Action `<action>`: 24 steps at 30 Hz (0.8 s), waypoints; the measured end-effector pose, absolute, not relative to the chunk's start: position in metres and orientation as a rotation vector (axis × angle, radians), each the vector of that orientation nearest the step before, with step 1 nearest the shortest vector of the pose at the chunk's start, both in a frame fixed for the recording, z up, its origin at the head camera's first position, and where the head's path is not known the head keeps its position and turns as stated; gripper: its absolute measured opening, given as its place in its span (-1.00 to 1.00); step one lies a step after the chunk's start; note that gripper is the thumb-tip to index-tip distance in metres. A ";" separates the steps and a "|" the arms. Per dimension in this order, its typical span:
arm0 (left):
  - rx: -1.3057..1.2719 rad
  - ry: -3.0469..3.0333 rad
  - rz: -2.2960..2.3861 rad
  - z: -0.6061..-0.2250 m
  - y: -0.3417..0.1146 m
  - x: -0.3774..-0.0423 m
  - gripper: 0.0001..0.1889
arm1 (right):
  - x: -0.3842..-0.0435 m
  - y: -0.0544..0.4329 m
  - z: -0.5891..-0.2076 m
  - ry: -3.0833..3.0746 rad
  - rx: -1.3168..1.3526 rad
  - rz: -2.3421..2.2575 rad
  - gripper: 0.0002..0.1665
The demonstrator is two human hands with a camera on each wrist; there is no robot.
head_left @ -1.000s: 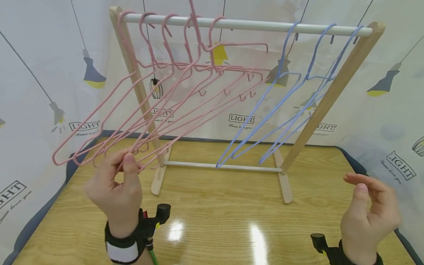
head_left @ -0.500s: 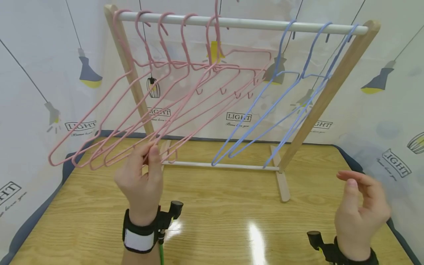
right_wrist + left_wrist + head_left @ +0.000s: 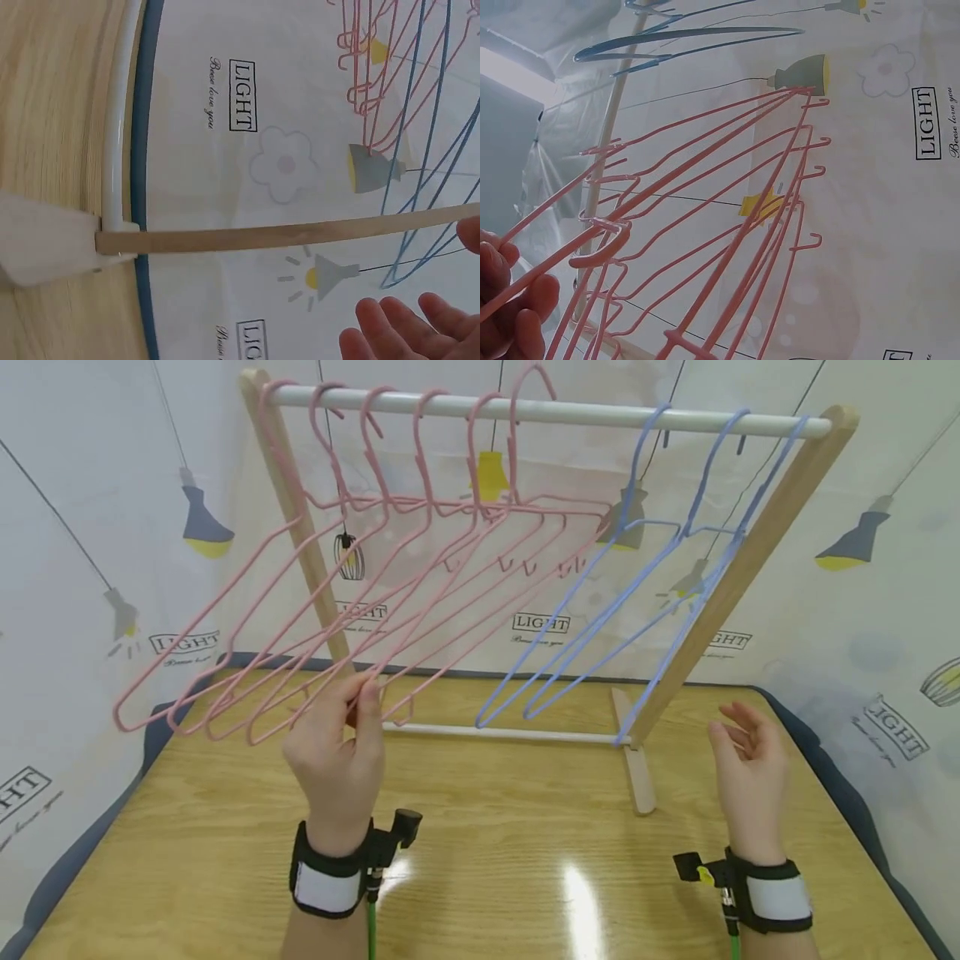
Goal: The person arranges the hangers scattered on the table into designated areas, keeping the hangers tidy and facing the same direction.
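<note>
My left hand (image 3: 337, 760) pinches the near lower corner of a pink hanger (image 3: 513, 464) between thumb and fingers. That hanger's hook curves up over the white rail (image 3: 585, 412), its tip showing above the rail's upper edge. To its left, several pink hangers (image 3: 418, 447) hang from the same rail by their hooks. On the right side of the rail, blue hangers (image 3: 639, 460) hang spaced apart from the pink ones. My right hand (image 3: 750, 777) holds nothing, fingers loosely bent, near the rack's right wooden post (image 3: 705, 635).
The rack has a white lower bar (image 3: 510, 734) and a wooden foot (image 3: 636, 781) on a wood-patterned table (image 3: 480, 877). Behind it hangs a pale backdrop (image 3: 450, 643) printed with lamps and lettering. The left foot is hidden behind my left hand.
My left hand has moved right with the pink hanger, and its hook has come down to the rail from above. My right hand has moved left. The blue hanger nearest the post has swung rightward.
</note>
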State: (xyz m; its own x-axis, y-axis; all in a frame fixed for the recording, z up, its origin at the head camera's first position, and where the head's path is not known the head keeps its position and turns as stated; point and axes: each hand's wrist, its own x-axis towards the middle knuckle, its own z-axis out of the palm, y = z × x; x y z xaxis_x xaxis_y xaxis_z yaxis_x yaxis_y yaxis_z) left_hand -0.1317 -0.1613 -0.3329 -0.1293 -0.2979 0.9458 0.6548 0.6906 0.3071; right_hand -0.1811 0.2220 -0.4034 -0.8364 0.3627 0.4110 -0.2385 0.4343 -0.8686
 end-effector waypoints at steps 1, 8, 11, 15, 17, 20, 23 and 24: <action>-0.309 -1.499 -0.832 -0.333 -0.161 -0.132 -0.57 | -0.188 0.222 -0.404 -2.167 -0.126 1.464 -0.42; -0.297 -1.536 -0.805 -0.334 -0.162 -0.132 -0.58 | -0.244 0.211 -0.404 -2.265 -0.078 1.703 -0.27; -0.297 -1.528 -0.813 -0.333 -0.163 -0.131 -0.59 | -0.263 0.205 -0.407 -2.231 -0.050 1.759 -0.38; -0.288 -1.526 -0.815 -0.333 -0.165 -0.131 -0.58 | -0.280 0.196 -0.411 -2.092 -0.022 1.935 -0.63; -0.288 -1.527 -0.809 -0.333 -0.165 -0.131 -0.58 | -0.286 0.192 -0.414 -1.992 0.000 2.016 -0.78; -0.296 -1.532 -0.799 -0.332 -0.165 -0.130 -0.59 | -0.291 0.185 -0.418 -1.865 -0.003 2.083 -0.91; -0.305 -1.534 -0.790 -0.332 -0.166 -0.130 -0.60 | -0.294 0.179 -0.419 -1.792 -0.077 2.109 -0.73; -0.309 -1.537 -0.789 -0.332 -0.166 -0.130 -0.60 | -0.294 0.178 -0.419 -1.785 -0.111 2.099 -0.69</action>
